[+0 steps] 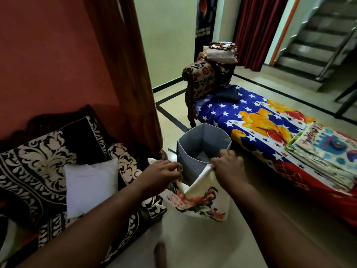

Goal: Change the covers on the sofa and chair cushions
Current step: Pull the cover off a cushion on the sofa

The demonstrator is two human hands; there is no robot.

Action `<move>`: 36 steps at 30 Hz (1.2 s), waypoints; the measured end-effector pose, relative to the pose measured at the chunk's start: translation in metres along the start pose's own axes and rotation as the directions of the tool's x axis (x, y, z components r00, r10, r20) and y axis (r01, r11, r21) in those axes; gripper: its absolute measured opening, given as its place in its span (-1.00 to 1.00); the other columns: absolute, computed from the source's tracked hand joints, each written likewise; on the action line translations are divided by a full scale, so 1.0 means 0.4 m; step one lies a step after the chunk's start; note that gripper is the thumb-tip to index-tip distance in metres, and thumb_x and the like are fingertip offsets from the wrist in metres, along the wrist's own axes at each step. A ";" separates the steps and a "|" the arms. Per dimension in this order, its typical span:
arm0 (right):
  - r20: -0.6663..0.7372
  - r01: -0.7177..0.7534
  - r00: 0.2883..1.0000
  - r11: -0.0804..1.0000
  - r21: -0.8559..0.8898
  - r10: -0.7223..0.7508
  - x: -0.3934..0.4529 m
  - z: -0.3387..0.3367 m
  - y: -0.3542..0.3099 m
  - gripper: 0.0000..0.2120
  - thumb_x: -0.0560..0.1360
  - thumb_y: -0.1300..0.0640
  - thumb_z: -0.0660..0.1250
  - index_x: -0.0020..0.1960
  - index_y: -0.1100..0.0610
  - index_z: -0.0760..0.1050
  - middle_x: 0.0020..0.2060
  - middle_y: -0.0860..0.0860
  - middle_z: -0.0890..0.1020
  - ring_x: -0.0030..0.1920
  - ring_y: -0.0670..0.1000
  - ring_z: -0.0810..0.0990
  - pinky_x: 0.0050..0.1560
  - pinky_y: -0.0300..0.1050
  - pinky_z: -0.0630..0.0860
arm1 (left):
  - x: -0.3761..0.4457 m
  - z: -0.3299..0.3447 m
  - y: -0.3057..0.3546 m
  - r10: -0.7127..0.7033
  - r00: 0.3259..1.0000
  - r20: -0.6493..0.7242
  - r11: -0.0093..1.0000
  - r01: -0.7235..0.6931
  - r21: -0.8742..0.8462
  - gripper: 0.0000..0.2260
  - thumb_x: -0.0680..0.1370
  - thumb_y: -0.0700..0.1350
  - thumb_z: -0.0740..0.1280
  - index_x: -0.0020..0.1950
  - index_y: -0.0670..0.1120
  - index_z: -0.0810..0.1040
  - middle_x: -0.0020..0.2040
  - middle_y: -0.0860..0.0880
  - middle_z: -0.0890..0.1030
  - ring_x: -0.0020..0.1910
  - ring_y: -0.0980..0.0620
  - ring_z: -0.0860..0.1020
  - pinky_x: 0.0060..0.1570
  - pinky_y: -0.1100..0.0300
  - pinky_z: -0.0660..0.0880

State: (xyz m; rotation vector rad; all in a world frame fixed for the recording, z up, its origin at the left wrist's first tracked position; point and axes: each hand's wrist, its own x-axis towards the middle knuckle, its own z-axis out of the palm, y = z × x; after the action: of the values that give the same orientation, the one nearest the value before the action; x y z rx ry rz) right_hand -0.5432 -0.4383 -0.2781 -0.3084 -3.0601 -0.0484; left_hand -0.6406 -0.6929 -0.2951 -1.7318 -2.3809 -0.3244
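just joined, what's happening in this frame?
A person holds a floral cover with both hands: the left hand and the right hand each grip its open top edge, right over a grey bin on the floor. A bare white cushion sits on the sofa to the left, uncovered. Folded cloths lie on the bed to the right.

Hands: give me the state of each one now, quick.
Left hand: closed, its grip pinching one edge of the floral cover.
Right hand: closed, gripping the cover's other edge.
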 end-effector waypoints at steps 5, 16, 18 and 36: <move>-0.207 0.235 0.964 0.902 0.362 -0.167 0.120 0.014 -0.033 -0.80 0.52 0.08 0.43 0.13 -0.07 0.63 0.17 -0.02 0.48 0.17 -0.01 0.48 0.02 -0.08 0.58 | 0.148 0.031 -0.068 -0.051 0.985 -0.163 0.983 0.021 -0.185 -0.76 0.52 -0.15 0.36 0.19 -0.03 0.56 0.16 -0.06 0.60 0.06 -0.05 0.61 -0.03 0.05 0.58; -0.067 -0.204 0.952 0.782 0.589 0.298 0.384 0.098 -0.018 -0.66 0.43 0.08 0.51 -0.01 -0.14 0.36 -0.03 -0.13 0.47 -0.05 -0.07 0.50 -0.12 -0.07 0.60 | 0.384 0.152 -0.356 -0.074 0.994 0.082 0.980 0.087 -0.180 -0.63 0.54 0.13 0.38 0.34 0.25 0.44 0.44 0.02 0.37 0.35 -0.03 0.43 0.13 -0.03 0.55; 0.045 -0.302 0.938 0.750 0.588 0.343 0.409 0.095 0.006 -0.76 0.47 -0.07 0.48 -0.07 -0.14 0.40 -0.14 -0.16 0.55 -0.13 -0.11 0.56 -0.17 -0.04 0.63 | 0.421 0.163 -0.389 -0.063 0.992 0.108 0.995 0.072 -0.073 -0.69 0.54 0.20 0.32 0.26 0.18 0.51 0.41 0.02 0.41 0.38 -0.05 0.39 0.18 -0.04 0.46; 0.309 -0.311 0.936 0.804 0.506 0.168 0.891 0.377 0.412 -0.93 0.55 0.00 0.34 -0.10 -0.11 0.47 -0.20 -0.14 0.57 -0.19 -0.12 0.57 -0.18 -0.01 0.64 | 0.890 0.420 -0.611 -0.383 0.819 0.426 0.923 0.315 0.223 -0.80 0.56 0.06 0.34 0.17 0.12 0.50 0.02 0.05 0.61 -0.05 -0.01 0.60 -0.04 0.05 0.49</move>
State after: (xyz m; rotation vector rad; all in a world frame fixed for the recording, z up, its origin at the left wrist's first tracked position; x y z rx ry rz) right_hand -0.8679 -0.2005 -0.4002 -0.6985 -3.0520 0.9368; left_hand -0.9849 -0.3940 -0.3772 -1.4165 -2.9803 0.2500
